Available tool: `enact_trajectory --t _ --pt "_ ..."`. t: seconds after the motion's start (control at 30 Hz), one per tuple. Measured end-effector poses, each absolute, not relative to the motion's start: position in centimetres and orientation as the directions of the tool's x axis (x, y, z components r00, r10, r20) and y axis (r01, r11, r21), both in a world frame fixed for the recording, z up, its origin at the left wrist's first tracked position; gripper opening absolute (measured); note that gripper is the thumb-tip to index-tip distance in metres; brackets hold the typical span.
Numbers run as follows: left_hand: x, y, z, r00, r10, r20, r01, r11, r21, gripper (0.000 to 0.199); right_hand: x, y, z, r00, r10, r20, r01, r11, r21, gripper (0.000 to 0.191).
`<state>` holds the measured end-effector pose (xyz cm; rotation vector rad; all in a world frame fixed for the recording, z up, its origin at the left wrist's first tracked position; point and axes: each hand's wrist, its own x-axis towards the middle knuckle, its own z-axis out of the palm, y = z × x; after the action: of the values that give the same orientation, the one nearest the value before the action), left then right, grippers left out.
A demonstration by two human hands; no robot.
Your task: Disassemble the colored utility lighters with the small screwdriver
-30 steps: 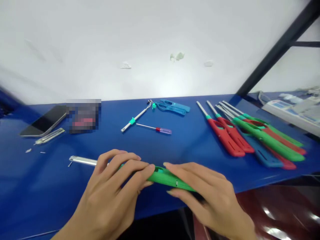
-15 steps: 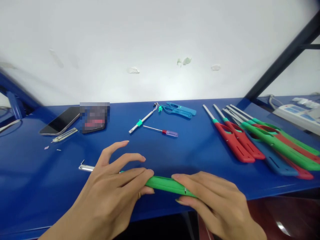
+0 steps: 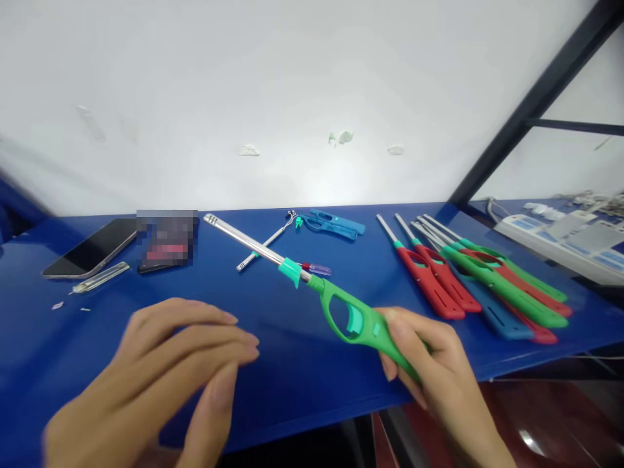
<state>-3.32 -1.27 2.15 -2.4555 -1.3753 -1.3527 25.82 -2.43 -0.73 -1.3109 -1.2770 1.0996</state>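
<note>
My right hand is closed around the handle end of a green gas lighter, raised above the blue table. Its metal tube slants up to the left, and its teal trigger shows inside the guard. A teal collar sits partway along the tube, a little short of the green body, with bare metal between them. To the left, my left hand is off the lighter. Its fingers are bent, the thumb is apart from them, and nothing shows in its grasp.
Several assembled lighters lie at right. Toward the back are opened blue shells, a loose metal tube and a screwdriver, partly behind the lighter. A phone, a blurred dark item and a clear fuel tank lie left.
My left hand has let go of the green lighter and moved left. My right hand has turned the lighter so its tube points up and away, with the guard and trigger showing.
</note>
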Motion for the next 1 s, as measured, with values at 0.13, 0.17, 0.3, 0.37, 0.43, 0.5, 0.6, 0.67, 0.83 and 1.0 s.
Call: enact_trajectory --t 0.13,0.17,0.3,0.37,0.43,0.5,0.6,0.67,0.83,1.0 --pt "-1.6 -0.6 1.7 0.122 0.914 0.388 0.662 -0.366 0.654 0.023 25.8 -2.4 -0.2 0.066 0.995 -0.077 0.048 -0.080 -0.996 0.054" --pt "-1.2 -0.6 1.5 0.107 0.948 0.299 0.642 -0.296 0.708 0.029 25.7 -2.4 -0.1 0.072 0.994 -0.082 0.056 -0.086 -0.995 0.054" --pt "0.7 -1.1 0.9 0.204 0.978 0.050 0.460 -0.141 0.877 0.038 25.1 -2.6 -0.3 0.045 0.991 0.124 0.234 0.110 -0.966 0.045" --pt "1.6 -1.3 0.9 0.320 0.947 -0.010 0.363 -0.113 0.925 0.032 24.7 -2.7 -0.5 -0.049 0.923 0.381 0.355 0.373 -0.857 0.033" --pt "2.1 -1.3 1.2 0.359 0.933 0.008 0.288 -0.119 0.950 0.030 24.4 -2.7 -0.7 -0.155 0.809 0.568 0.417 0.575 -0.705 0.026" --pt "2.3 -1.1 1.6 0.333 0.940 0.070 0.255 -0.162 0.953 0.030 24.1 -2.8 -0.7 -0.208 0.751 0.627 0.474 0.638 -0.607 0.023" --pt "2.0 -1.2 1.9 0.316 0.934 0.164 0.245 -0.247 0.937 0.028 23.9 -2.9 -0.6 -0.236 0.734 0.637 0.577 0.633 -0.516 0.025" --pt "1.9 -1.5 2.0 0.330 0.923 0.199 0.224 -0.281 0.933 0.027 23.7 -3.0 -0.4 -0.259 0.722 0.642 0.598 0.642 -0.480 0.031" --pt "2.0 -1.8 1.6 0.339 0.903 0.262 0.179 -0.335 0.925 0.026 23.4 -3.5 -0.6 -0.266 0.791 0.551 0.647 0.571 -0.506 0.038" --pt "2.3 -1.7 1.4 0.313 0.893 0.323 0.213 -0.398 0.892 0.035 23.7 -4.1 -1.1 -0.252 0.831 0.496 0.641 0.527 -0.558 0.045"
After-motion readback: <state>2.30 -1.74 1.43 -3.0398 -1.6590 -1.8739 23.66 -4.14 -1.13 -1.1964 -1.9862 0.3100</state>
